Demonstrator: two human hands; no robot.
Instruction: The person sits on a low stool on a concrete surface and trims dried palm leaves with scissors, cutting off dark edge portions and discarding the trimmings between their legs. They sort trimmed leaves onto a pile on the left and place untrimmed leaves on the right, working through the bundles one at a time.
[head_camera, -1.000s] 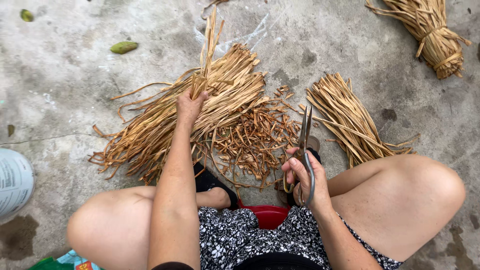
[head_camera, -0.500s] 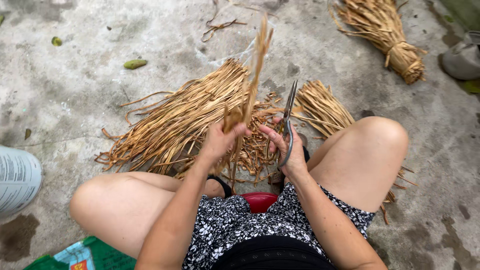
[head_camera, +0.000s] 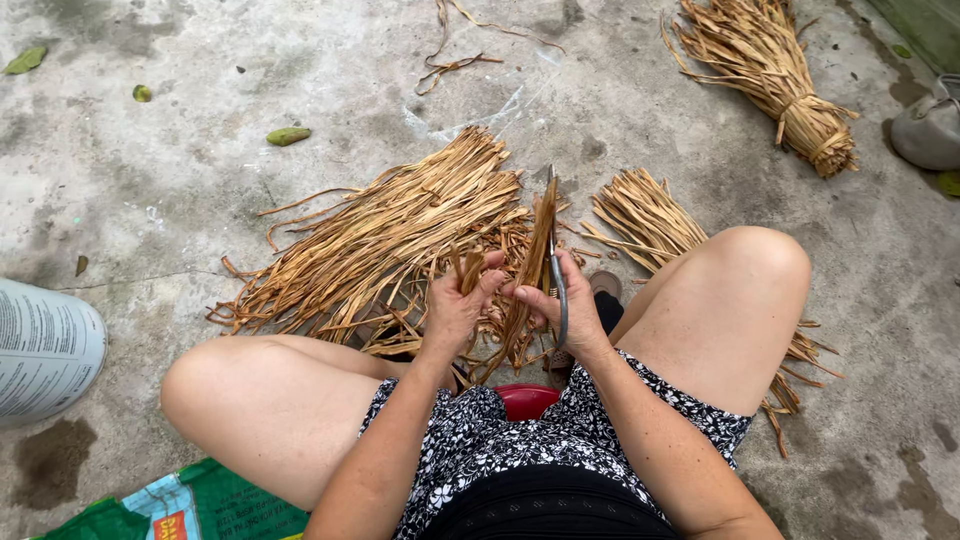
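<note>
Head view of a seated person working dried strips over a concrete floor (head_camera: 150, 190). The left hand (head_camera: 458, 305) has its fingers (head_camera: 492, 283) curled shut around a few short strips (head_camera: 470, 268), whose ends stand up just above the knuckles. The right hand (head_camera: 565, 305) has its fingers (head_camera: 527, 295) closed on a longer strip (head_camera: 535, 250) and on scissors (head_camera: 556, 270); the blades point up and away from the fingers, lying along the strip, and whether they are parted cannot be told. The fingertips of the two hands touch or nearly touch between the knees. Beyond the left fingers, a loose pile (head_camera: 385, 240) of strips fans across the floor; beyond the right fingers lies a smaller sheaf (head_camera: 645, 215), partly under the right knee. Well beyond both, a tied bundle (head_camera: 775, 70) rests near the top edge. A red stool (head_camera: 528, 398) shows just below the wrists. Green leaves (head_camera: 287, 135) lie far to the left of the fingers.
</note>
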